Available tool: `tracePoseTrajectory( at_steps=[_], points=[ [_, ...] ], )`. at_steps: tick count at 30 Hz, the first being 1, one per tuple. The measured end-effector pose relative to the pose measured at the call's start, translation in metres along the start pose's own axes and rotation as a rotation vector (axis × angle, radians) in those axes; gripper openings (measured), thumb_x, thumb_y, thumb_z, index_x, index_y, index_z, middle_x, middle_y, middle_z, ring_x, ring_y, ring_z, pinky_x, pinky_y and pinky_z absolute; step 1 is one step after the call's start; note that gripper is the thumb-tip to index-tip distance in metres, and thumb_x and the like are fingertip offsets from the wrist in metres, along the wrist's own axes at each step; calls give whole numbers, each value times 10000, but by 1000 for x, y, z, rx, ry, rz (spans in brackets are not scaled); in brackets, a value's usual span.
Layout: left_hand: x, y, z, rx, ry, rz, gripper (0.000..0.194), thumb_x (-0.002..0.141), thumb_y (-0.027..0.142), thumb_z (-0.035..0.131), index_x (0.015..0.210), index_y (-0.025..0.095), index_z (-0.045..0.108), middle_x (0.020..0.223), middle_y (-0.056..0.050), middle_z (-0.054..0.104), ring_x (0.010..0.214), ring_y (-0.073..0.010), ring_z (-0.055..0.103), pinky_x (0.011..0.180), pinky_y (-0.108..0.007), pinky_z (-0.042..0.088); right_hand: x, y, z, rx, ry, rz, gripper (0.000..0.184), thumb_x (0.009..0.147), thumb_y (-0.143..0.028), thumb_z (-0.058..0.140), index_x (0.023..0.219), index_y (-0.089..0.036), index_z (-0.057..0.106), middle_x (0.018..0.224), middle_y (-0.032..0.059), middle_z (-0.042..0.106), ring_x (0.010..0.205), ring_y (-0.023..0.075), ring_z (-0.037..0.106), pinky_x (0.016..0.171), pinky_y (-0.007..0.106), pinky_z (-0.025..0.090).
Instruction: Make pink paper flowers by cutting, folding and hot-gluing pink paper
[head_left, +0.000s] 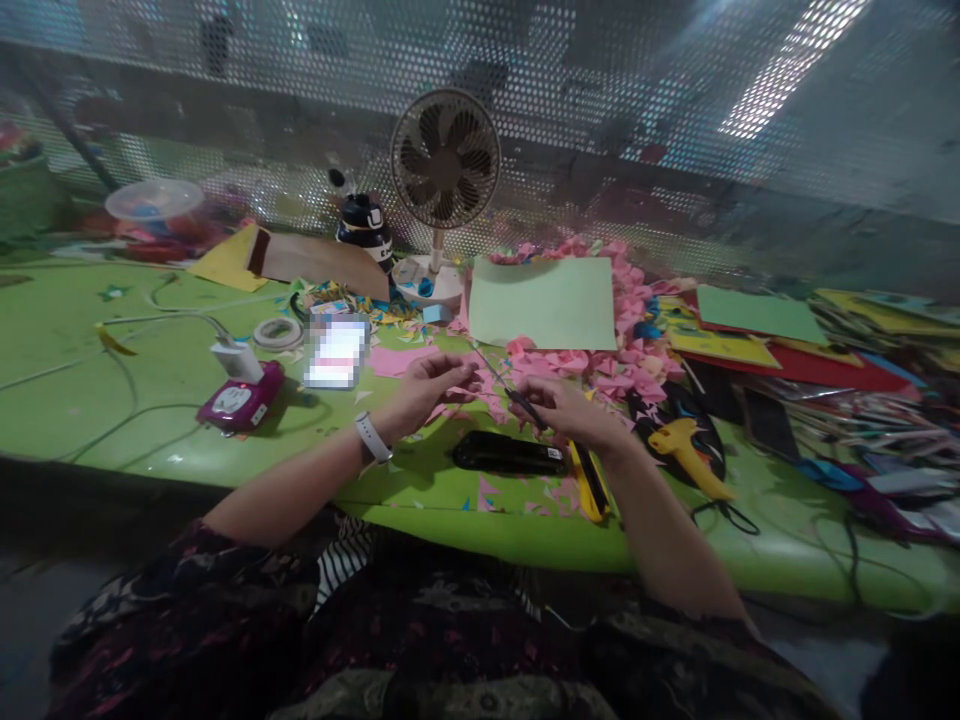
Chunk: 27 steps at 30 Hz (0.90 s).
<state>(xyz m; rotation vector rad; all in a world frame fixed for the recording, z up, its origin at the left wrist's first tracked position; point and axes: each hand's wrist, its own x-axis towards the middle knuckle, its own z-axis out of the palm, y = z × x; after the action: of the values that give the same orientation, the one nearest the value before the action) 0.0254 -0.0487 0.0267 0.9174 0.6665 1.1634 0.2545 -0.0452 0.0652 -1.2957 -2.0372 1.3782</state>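
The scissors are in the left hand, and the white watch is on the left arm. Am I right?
Not quite: the scissors aren't in the left hand. The head view shows them in the right hand. The white watch is on the left arm, as you said.

Scissors — black-handled, scraps — pink, green table
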Motion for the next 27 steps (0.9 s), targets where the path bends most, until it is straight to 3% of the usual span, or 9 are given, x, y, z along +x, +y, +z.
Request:
tracePoseTrajectory(
  at_steps=[17, 27],
  points=[
    [0, -1, 0, -6, 11, -10, 291, 695, 327, 856, 812, 127, 679, 757, -23, 714, 670, -96, 677, 658, -222, 561, 1, 0, 2, -75, -28, -31, 390, 779, -565, 692, 867, -198, 591, 789, 8, 589, 690, 137, 536, 607, 260, 405],
    [1, -2, -1, 15, 12, -20, 224, 754, 283, 814, 829, 132, 668, 774, -30, 725, 703, -114, 693, 723, -268, 569, 1, -4, 3, -94, -10, -14, 446, 746, -622, 689, 820, -202, 561, 731, -1, 555, 651, 132, 517, 577, 259, 386]
  ],
)
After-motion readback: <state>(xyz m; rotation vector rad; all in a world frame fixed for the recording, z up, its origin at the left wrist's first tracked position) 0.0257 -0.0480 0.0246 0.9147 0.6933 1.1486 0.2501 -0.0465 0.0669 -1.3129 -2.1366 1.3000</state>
